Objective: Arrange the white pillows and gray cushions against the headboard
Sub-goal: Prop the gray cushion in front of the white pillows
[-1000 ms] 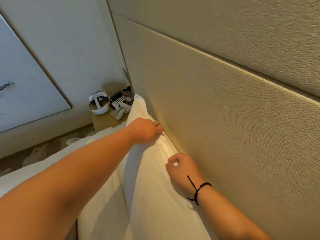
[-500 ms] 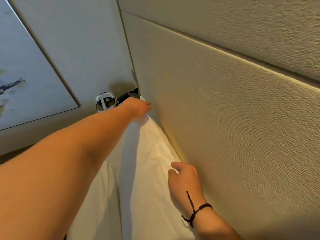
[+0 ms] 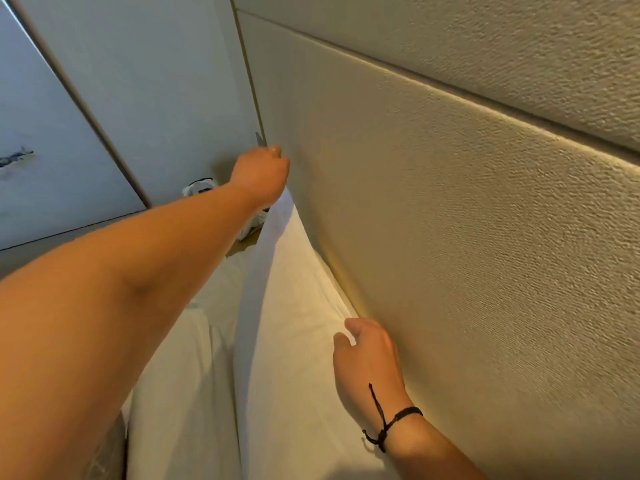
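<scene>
A white pillow [image 3: 294, 306] stands on edge along the beige padded headboard [image 3: 450, 220]. My left hand [image 3: 261, 174] grips its far top corner, raised up against the headboard's left end. My right hand [image 3: 369, 362], with a black cord at the wrist, pinches the pillow's top edge nearer to me, close to the headboard. A second white pillow [image 3: 180, 393] lies to the left, partly hidden under my left forearm. No gray cushion is in view.
A nightstand [image 3: 242, 249] with small white and black items sits beyond the pillow's far end, mostly hidden by my left arm. A pale wall [image 3: 156, 81] with a framed picture [image 3: 41, 150] stands on the left.
My left hand has slid from the pillow's middle along the top edge to its far corner and lifted it higher. My right hand stays on the near edge.
</scene>
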The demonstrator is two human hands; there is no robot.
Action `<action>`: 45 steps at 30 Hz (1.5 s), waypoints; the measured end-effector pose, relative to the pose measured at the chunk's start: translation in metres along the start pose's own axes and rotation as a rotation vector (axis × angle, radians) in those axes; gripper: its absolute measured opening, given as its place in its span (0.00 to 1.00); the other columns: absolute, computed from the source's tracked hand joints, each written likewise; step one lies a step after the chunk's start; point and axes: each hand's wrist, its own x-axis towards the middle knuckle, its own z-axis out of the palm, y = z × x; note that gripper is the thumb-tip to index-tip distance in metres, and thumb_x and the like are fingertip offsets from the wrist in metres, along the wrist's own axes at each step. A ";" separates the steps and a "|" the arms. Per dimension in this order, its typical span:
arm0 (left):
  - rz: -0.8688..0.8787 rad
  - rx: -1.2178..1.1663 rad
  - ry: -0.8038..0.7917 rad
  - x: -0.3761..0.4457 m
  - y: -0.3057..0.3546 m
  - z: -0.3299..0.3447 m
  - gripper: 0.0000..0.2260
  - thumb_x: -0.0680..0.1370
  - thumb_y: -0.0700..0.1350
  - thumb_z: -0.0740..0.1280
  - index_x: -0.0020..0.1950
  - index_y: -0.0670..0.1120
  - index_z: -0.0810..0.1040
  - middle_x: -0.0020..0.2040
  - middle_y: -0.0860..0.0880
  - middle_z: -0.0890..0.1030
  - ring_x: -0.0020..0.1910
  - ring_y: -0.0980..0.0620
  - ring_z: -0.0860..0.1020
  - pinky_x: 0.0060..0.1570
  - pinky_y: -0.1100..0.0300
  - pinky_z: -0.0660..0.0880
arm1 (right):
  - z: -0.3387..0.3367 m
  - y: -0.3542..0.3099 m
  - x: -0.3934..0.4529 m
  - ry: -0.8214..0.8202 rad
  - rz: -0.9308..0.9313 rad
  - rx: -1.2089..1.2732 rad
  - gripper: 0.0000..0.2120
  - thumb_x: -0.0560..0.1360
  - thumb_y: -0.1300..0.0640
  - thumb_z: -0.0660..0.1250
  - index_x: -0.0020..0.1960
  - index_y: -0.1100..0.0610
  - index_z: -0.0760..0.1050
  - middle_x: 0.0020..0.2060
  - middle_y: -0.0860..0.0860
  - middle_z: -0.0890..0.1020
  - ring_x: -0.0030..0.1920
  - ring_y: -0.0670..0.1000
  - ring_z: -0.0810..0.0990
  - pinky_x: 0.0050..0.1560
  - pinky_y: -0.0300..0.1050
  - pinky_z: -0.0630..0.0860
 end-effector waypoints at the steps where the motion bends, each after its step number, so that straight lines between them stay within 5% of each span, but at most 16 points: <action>1: 0.024 0.017 -0.001 -0.006 0.004 0.001 0.13 0.74 0.37 0.67 0.58 0.40 0.78 0.57 0.40 0.76 0.53 0.38 0.76 0.51 0.46 0.74 | 0.000 0.000 0.000 -0.005 0.001 0.003 0.19 0.81 0.56 0.60 0.71 0.56 0.68 0.69 0.48 0.71 0.68 0.47 0.70 0.63 0.36 0.65; 4: 0.107 0.008 -0.075 -0.035 0.020 0.004 0.19 0.76 0.41 0.63 0.66 0.46 0.74 0.69 0.42 0.72 0.65 0.40 0.72 0.63 0.46 0.69 | -0.002 -0.002 -0.001 -0.040 0.013 -0.016 0.18 0.81 0.57 0.59 0.71 0.56 0.69 0.69 0.48 0.70 0.68 0.47 0.69 0.61 0.35 0.63; 8: 0.406 -0.146 -0.146 -0.101 0.057 0.000 0.19 0.80 0.51 0.53 0.68 0.49 0.73 0.70 0.46 0.72 0.65 0.43 0.73 0.61 0.47 0.72 | -0.008 -0.004 -0.009 -0.097 -0.044 -0.215 0.04 0.80 0.56 0.59 0.52 0.56 0.70 0.64 0.47 0.67 0.61 0.47 0.68 0.60 0.38 0.65; 13: 0.738 -0.304 -0.248 -0.187 0.102 -0.006 0.17 0.83 0.51 0.55 0.71 0.53 0.71 0.71 0.52 0.73 0.68 0.47 0.71 0.63 0.48 0.72 | -0.026 0.020 -0.062 -0.118 -0.130 -0.489 0.20 0.78 0.44 0.60 0.64 0.55 0.72 0.78 0.45 0.55 0.75 0.49 0.56 0.70 0.44 0.62; 15: 0.771 -0.273 -0.288 -0.200 0.109 -0.009 0.22 0.81 0.48 0.61 0.75 0.53 0.64 0.75 0.52 0.68 0.72 0.47 0.67 0.66 0.47 0.69 | -0.036 0.031 -0.096 -0.079 -0.166 -0.640 0.22 0.76 0.38 0.60 0.62 0.52 0.73 0.73 0.45 0.62 0.72 0.50 0.60 0.68 0.46 0.66; 18: 0.813 -0.150 -0.286 -0.201 0.112 -0.016 0.29 0.76 0.44 0.69 0.75 0.52 0.62 0.74 0.51 0.68 0.71 0.48 0.67 0.62 0.48 0.71 | -0.051 0.044 -0.143 -0.086 -0.112 -0.825 0.24 0.71 0.30 0.59 0.54 0.48 0.72 0.52 0.45 0.71 0.55 0.50 0.71 0.54 0.46 0.72; 22: 0.720 0.041 -0.259 -0.200 0.127 -0.027 0.10 0.78 0.47 0.61 0.57 0.52 0.79 0.53 0.51 0.81 0.53 0.47 0.78 0.54 0.53 0.72 | -0.063 0.062 -0.196 -0.113 0.038 -0.942 0.26 0.71 0.27 0.54 0.52 0.48 0.69 0.48 0.46 0.70 0.52 0.50 0.73 0.50 0.47 0.70; 25: 0.654 0.059 -0.286 -0.199 0.135 -0.039 0.14 0.79 0.48 0.57 0.47 0.49 0.82 0.42 0.51 0.81 0.43 0.47 0.79 0.51 0.54 0.73 | -0.068 0.069 -0.224 -0.060 0.074 -0.946 0.25 0.73 0.28 0.53 0.50 0.48 0.68 0.48 0.46 0.70 0.53 0.50 0.73 0.49 0.47 0.69; 30: 0.672 0.137 -0.246 -0.186 0.133 -0.056 0.09 0.78 0.46 0.61 0.49 0.48 0.81 0.43 0.49 0.80 0.45 0.46 0.79 0.46 0.55 0.70 | -0.076 0.081 -0.251 0.028 0.091 -0.998 0.25 0.75 0.29 0.51 0.53 0.50 0.69 0.49 0.47 0.73 0.50 0.50 0.74 0.48 0.47 0.69; 34: 0.647 0.235 -0.178 -0.186 0.135 -0.064 0.05 0.74 0.44 0.68 0.48 0.50 0.82 0.43 0.51 0.81 0.46 0.47 0.79 0.47 0.57 0.74 | -0.080 0.093 -0.267 0.067 0.028 -1.009 0.15 0.83 0.43 0.48 0.53 0.50 0.68 0.48 0.47 0.79 0.47 0.51 0.79 0.38 0.46 0.64; 40: 0.455 0.119 -0.108 -0.198 0.147 -0.060 0.07 0.77 0.46 0.67 0.53 0.51 0.82 0.49 0.51 0.81 0.51 0.48 0.78 0.48 0.55 0.71 | -0.124 0.104 -0.257 0.276 -0.059 -0.948 0.13 0.83 0.49 0.54 0.40 0.51 0.63 0.32 0.52 0.80 0.29 0.56 0.75 0.30 0.45 0.63; 45: 0.305 -0.104 -0.065 -0.237 0.141 -0.059 0.20 0.80 0.44 0.62 0.72 0.49 0.64 0.63 0.47 0.77 0.54 0.45 0.77 0.40 0.53 0.68 | -0.117 0.106 -0.268 0.271 0.000 -1.006 0.14 0.83 0.47 0.53 0.41 0.50 0.63 0.34 0.47 0.78 0.31 0.50 0.68 0.31 0.44 0.62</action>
